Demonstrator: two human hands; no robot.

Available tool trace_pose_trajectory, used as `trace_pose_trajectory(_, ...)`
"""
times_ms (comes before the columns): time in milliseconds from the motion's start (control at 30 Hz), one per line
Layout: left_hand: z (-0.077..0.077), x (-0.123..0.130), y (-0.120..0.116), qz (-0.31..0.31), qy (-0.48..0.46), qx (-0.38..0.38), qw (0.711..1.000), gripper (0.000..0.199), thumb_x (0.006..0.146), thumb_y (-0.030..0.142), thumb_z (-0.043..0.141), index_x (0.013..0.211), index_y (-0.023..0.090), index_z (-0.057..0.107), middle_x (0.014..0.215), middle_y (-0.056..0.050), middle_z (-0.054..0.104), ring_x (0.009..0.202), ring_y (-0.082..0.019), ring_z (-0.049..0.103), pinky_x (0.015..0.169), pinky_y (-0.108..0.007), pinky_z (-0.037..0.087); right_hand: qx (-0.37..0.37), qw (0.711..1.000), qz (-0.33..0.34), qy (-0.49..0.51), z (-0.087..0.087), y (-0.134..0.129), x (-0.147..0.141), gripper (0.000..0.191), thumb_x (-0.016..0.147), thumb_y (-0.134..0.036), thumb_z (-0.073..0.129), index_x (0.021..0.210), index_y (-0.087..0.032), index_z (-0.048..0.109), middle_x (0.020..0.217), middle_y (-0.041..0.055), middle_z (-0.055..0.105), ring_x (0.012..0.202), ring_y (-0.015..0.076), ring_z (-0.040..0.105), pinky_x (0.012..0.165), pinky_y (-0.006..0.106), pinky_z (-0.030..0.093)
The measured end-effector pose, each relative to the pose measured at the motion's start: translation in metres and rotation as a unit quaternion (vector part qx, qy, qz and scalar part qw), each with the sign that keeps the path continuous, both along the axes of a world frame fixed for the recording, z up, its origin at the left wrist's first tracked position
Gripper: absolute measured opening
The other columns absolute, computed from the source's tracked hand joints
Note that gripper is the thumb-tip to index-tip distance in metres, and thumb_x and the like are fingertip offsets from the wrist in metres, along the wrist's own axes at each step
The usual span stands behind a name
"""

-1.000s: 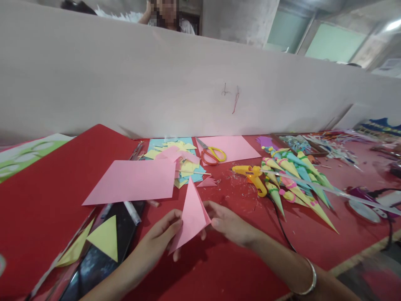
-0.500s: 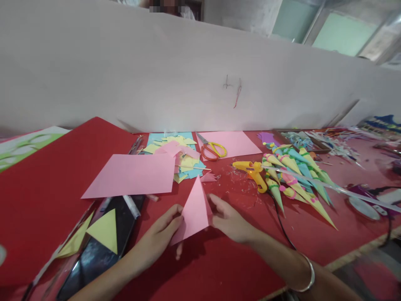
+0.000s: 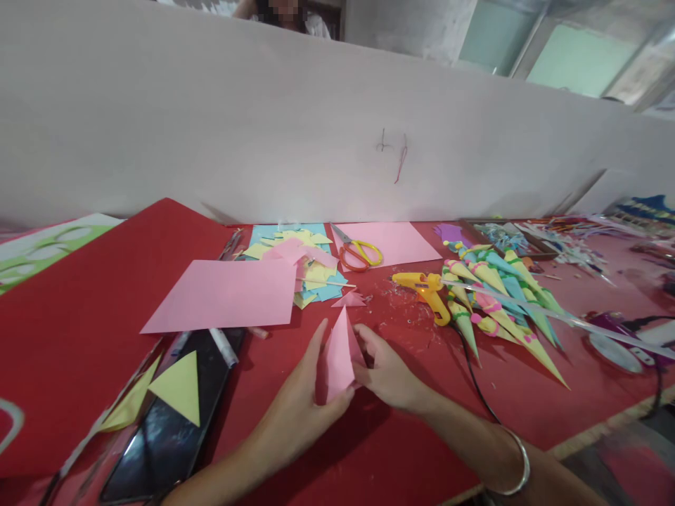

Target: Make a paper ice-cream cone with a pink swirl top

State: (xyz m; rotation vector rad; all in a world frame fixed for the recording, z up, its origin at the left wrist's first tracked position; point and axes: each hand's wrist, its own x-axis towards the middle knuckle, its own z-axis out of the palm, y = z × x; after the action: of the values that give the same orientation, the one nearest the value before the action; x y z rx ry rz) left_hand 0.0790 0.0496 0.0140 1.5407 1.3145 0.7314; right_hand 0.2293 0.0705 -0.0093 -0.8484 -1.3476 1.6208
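Observation:
A pink sheet of paper [image 3: 339, 358], partly rolled into a cone with its point facing away from me, is between my hands above the red table [image 3: 316, 467]. My left hand [image 3: 311, 383] wraps around its left side, the thumb at the near edge. On the right side, my right hand [image 3: 387, 369] pinches the paper, and a bangle circles that wrist. Just beyond the cone's tip lie small pink paper scraps [image 3: 349, 299].
A yellow glue gun [image 3: 425, 288] lies right of centre, beside a pile of finished paper cones [image 3: 500, 288]. Scissors [image 3: 361, 253] rest on a pink sheet [image 3: 416, 242] at the back. Leftward are another pink sheet [image 3: 226, 295], a black phone-like slab [image 3: 163, 450] and a yellow paper piece [image 3: 182, 386].
The pink paper has been curled from a wider folded shape into a narrower cone. My left hand has moved right and closed around it; my right hand has stayed nearly in place.

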Motion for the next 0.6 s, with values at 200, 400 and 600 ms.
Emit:
trace_pose_trajectory(200,-0.005,-0.01,0.003,0.178,-0.16,-0.131,0.962,0.037,0.068,0.038,0.057,0.097,0.016,0.061,0.113,-0.01,0.061,0.118,-0.03,0.043,0.094,-0.038,0.038,-0.02,0.999,-0.02,-0.023,0.005,0.001,0.004,0.026,0.074,-0.014,0.051,0.098,-0.019,0.045,0.093,0.0024,0.06,0.083,0.0145,0.058,0.073,0.028,0.045)
trace_pose_trajectory(400,-0.011,-0.012,0.009,0.251,-0.262,-0.228,0.904,0.016,0.07,0.03,0.053,0.075,0.016,0.057,0.075,-0.003,0.068,0.082,-0.023,0.062,0.072,-0.03,0.049,0.039,0.994,-0.067,-0.082,0.001,0.004,0.005,0.036,0.077,-0.01,0.042,0.111,-0.021,0.039,0.09,0.002,0.058,0.073,0.0121,0.056,0.066,0.025,0.043)
trace_pose_trajectory(600,-0.001,-0.011,0.014,0.201,-0.338,-0.278,0.876,0.022,0.073,0.021,0.044,0.091,0.013,0.053,0.065,-0.004,0.065,0.055,-0.019,0.06,0.05,-0.031,0.05,0.268,0.93,-0.068,-0.243,0.005,0.002,0.014,0.03,0.079,-0.013,0.045,0.106,-0.022,0.054,0.095,0.0047,0.055,0.089,0.0167,0.052,0.081,0.03,0.04)
